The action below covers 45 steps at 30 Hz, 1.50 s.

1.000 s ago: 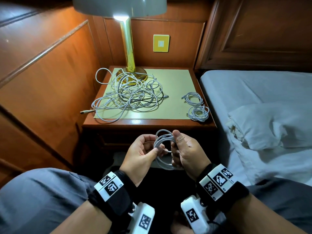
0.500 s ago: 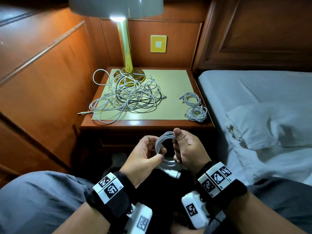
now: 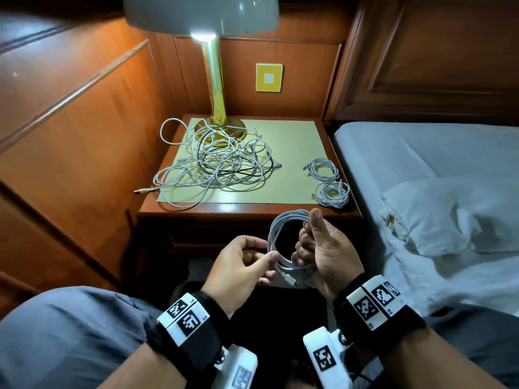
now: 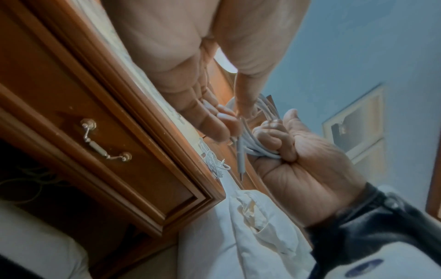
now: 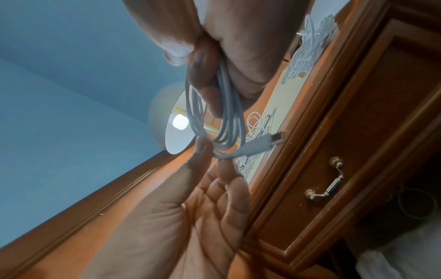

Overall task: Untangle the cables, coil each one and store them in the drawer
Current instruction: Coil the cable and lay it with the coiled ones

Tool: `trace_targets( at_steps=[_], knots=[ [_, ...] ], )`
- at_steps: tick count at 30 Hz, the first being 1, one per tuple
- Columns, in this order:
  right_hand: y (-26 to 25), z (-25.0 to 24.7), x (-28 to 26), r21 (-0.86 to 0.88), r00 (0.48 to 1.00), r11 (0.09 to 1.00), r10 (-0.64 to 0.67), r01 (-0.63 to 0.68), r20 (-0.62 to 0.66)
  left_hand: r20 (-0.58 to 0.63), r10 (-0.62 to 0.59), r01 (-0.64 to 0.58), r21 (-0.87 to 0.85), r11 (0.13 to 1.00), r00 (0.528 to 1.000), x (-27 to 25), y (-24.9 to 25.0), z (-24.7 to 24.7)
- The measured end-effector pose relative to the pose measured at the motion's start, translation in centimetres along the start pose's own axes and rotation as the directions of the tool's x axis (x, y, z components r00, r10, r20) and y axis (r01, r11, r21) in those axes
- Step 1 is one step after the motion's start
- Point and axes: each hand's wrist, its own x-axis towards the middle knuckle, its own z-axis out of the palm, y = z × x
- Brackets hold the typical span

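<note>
The right hand (image 3: 325, 248) is curled round a white cable coil (image 3: 280, 234), fingers wrapped through the loops and thumb up. The coil is held in the air in front of the nightstand, below its front edge. The left hand (image 3: 241, 265) pinches the free tail of the same cable between thumb and forefinger, just beside the coil's lower edge, with the plug end (image 3: 289, 280) pointing down.

What could go wrong from here, as I judge it: the loops are held only by the right hand's fingers, so if that grip eases while the tail is being wound or tucked, the turns could spring apart and the coil would need redoing. A tail left loose could also snag on the other cables once stored.

On the worktop (image 3: 295, 141) a large tangled pile of cables (image 3: 219, 167) lies by the lamp base (image 3: 222, 127), and two small finished coils (image 3: 327, 181) sit near the right edge, so most of the job seems to remain.

The head view shows the pile and both hands but not the drawer front. The left wrist view shows the drawer (image 4: 119, 160), closed, with its metal handle (image 4: 105, 139), and the right hand's fingers clenched round the loops. The right wrist view shows the USB plug sticking out sideways from the coil and the left thumb and fingertips nipping the cable just behind it.
</note>
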Motion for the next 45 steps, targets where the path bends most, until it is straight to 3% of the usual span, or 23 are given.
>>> trace_targets(
  at_steps=[4,7,9,10,13,17,24,30,37,45],
  knots=[
    [0.0,0.4,-0.2,0.115,1.0,0.993,0.024,-0.026,0.014,0.084,-0.086,0.093,-0.091,0.991,0.993,-0.4,-0.2,0.3],
    [0.6,0.4,0.1,0.127,1.0,0.992,0.01,-0.01,0.004,0.049,-0.046,0.053,-0.14,0.989,0.998,-0.4,0.1,0.3],
    [1.2,-0.1,0.3,-0.029,0.998,0.997,-0.069,0.069,-0.009,0.001,0.002,-0.002,-0.156,0.988,1.0,-0.1,0.4,0.0],
    [1.4,-0.5,0.5,-0.203,0.992,0.971,-0.127,0.125,-0.001,-0.024,0.034,-0.037,-0.16,0.986,0.999,0.0,0.5,-0.1],
    [1.5,-1.2,0.3,-0.585,0.977,0.785,-0.197,0.204,0.076,-0.08,0.106,-0.117,-0.153,0.981,0.991,0.1,0.7,-0.4],
    [0.5,-1.2,0.4,-0.688,0.973,0.688,-0.17,0.232,0.159,-0.138,0.168,-0.183,-0.108,0.977,0.976,0.4,1.1,-1.0],
    [0.7,-1.5,0.6,-0.583,0.987,0.801,-0.064,0.138,0.147,-0.178,0.229,-0.244,-0.067,0.968,0.957,0.8,1.5,-1.5],
    [0.4,-1.2,0.5,-0.446,0.995,0.89,-0.066,0.093,0.076,-0.198,0.167,-0.202,-0.174,0.964,0.966,1.0,0.9,-1.3],
    [1.3,-0.7,0.2,-0.395,0.991,0.91,-0.088,0.123,0.105,-0.263,0.143,-0.193,-0.177,0.965,0.954,1.0,1.0,-1.2],
    [1.4,-0.4,-0.3,-0.368,0.985,0.919,-0.089,0.139,0.151,-0.224,0.202,-0.222,-0.068,0.973,0.953,0.6,0.8,-1.0]
  ],
)
